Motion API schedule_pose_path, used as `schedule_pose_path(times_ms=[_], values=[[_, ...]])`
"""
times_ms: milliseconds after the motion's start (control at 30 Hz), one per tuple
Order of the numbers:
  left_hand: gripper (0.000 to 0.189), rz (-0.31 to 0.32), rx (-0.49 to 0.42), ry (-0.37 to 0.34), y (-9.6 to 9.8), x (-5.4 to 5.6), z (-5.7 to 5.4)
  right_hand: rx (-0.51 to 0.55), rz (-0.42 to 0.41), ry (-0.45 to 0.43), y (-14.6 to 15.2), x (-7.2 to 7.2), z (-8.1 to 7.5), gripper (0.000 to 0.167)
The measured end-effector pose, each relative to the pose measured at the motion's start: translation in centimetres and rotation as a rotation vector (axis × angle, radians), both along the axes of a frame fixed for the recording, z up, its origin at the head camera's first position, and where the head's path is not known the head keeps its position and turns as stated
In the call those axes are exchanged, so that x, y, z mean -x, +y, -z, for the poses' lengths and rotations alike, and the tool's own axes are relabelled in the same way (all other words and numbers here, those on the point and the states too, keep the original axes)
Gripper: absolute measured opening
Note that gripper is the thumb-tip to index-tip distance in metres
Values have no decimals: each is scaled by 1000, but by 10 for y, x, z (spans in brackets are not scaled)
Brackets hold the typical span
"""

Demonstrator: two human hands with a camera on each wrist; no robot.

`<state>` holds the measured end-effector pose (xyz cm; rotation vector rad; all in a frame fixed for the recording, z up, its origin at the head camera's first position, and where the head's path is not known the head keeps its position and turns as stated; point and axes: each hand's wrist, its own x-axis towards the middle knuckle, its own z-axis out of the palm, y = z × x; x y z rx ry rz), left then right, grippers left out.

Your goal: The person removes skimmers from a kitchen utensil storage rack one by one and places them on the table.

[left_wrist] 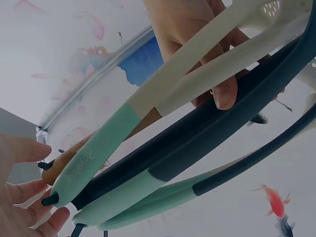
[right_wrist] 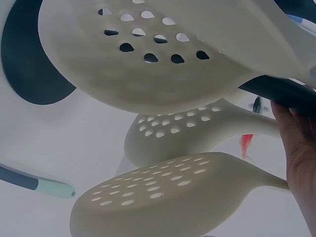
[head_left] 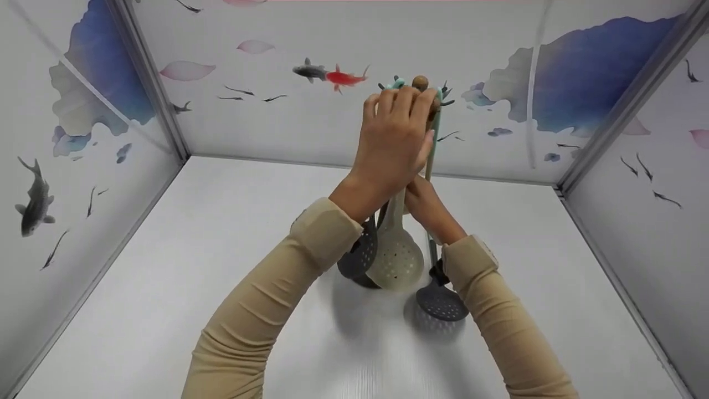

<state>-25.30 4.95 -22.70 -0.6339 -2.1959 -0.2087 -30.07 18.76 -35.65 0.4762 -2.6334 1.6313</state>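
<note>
A bundle of kitchen utensils with mint-green handle ends is held upright in front of me in the head view. My right hand (head_left: 426,205) grips it below the handle ends; the left wrist view shows a fingertip across a dark handle (left_wrist: 197,128). Over the bundle's top, my left hand (head_left: 393,136) has loosely bent fingers around the handle ends, beside a wooden handle (left_wrist: 66,160) and a mint handle (left_wrist: 89,158). Below hang a beige skimmer (head_left: 396,260) and a dark skimmer (head_left: 360,255). Another dark skimmer (head_left: 442,302) is angled apart to the right.
The white tabletop (head_left: 249,221) lies below, with a printed back wall (head_left: 310,122) and side walls around it. In the right wrist view, a dark handle with a mint end (right_wrist: 54,187) appears at left, and a dark utensil head (right_wrist: 29,59) above it.
</note>
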Motion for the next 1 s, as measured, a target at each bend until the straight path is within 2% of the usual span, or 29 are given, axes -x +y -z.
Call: schedule_pose_path(times_ms=[133, 300, 400, 600, 700, 867, 1000], values=[[41, -55, 20, -27, 5, 6, -5, -8, -12, 59, -1, 1, 1, 37], [40, -103, 43, -50, 8, 9, -12, -13, -5, 88, -5, 1, 0, 37], [40, -123, 76, -36, 8, 8, -16, -14, -2, 95, -6, 1, -1, 38], [39, -160, 164, 33, 8, 7, -22, -6, -7, 55, -5, 1, -2, 38], [37, -183, 174, 59, 12, 8, -23, 4, -4, 46, -5, -1, -6, 38], [31, -213, 181, 48, 17, 11, -23, 5, 6, 44, -5, 1, -5, 39], [27, -223, 163, 60, 17, 14, -22, -16, 1, 86, -6, 5, 0, 41]])
